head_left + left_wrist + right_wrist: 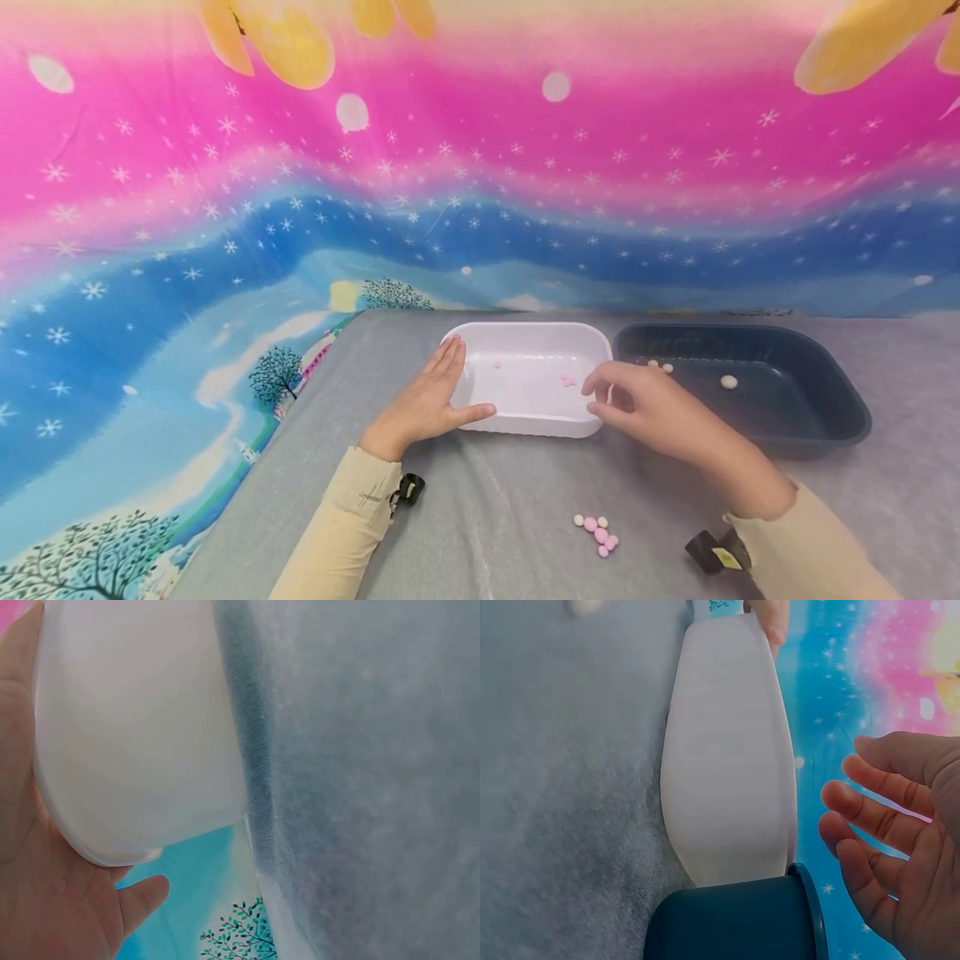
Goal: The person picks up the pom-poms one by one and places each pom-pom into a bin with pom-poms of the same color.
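The white plastic basin [532, 427] holds small pink balls [567, 381], one toward the left and a little cluster at the right. Just right of it, the dark blue-grey basin [787, 408] holds white balls [728, 382] toward its left side. The left hand [423, 404] rests straight-fingered on the white basin's left end, grasp released. The right hand [645, 408], also released with fingers loosely bent, hovers just right of the pink cluster. Nearer, a pink-and-white ball group [601, 534] lies on grey cloth [487, 517].
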`<action>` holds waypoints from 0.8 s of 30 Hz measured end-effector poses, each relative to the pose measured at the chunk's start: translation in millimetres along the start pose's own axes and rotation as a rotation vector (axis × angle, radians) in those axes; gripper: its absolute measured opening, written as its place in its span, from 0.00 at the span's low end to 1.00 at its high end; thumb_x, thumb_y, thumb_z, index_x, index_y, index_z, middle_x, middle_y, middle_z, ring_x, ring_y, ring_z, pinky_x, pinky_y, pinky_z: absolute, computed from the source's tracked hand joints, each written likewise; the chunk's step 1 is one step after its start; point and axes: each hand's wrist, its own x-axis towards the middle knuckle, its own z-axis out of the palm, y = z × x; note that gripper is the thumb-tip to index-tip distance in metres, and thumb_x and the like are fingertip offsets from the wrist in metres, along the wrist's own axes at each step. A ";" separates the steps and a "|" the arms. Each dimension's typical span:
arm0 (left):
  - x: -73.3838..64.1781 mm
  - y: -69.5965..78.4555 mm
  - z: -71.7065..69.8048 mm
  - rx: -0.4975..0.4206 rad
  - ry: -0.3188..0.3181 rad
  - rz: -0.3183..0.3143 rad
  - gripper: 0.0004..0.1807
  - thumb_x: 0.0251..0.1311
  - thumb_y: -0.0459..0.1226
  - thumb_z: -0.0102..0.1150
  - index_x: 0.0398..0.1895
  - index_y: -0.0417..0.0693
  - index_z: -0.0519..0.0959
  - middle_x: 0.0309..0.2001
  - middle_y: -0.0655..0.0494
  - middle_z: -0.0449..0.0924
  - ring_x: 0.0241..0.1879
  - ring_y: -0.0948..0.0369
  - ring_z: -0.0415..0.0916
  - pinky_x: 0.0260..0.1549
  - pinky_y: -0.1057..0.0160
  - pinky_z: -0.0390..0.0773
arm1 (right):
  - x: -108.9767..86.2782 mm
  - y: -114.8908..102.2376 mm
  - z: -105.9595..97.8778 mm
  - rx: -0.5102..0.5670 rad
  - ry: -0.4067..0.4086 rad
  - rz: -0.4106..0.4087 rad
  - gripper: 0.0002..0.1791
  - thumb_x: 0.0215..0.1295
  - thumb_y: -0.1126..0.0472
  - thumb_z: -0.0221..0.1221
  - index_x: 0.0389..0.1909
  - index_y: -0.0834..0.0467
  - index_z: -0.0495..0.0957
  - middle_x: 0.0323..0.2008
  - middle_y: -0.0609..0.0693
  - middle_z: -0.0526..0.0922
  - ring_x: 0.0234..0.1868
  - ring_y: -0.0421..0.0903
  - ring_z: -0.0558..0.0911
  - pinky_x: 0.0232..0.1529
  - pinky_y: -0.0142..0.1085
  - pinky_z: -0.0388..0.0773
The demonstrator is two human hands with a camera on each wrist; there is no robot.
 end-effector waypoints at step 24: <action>1.2 -1.5 0.4 -0.007 0.002 0.001 0.61 0.60 0.67 0.55 0.79 0.38 0.38 0.81 0.45 0.32 0.81 0.55 0.29 0.79 0.53 0.43 | -20.3 -16.2 4.9 -0.053 -0.023 -0.035 0.09 0.61 0.64 0.67 0.41 0.49 0.82 0.31 0.33 0.77 0.33 0.31 0.73 0.35 0.32 0.78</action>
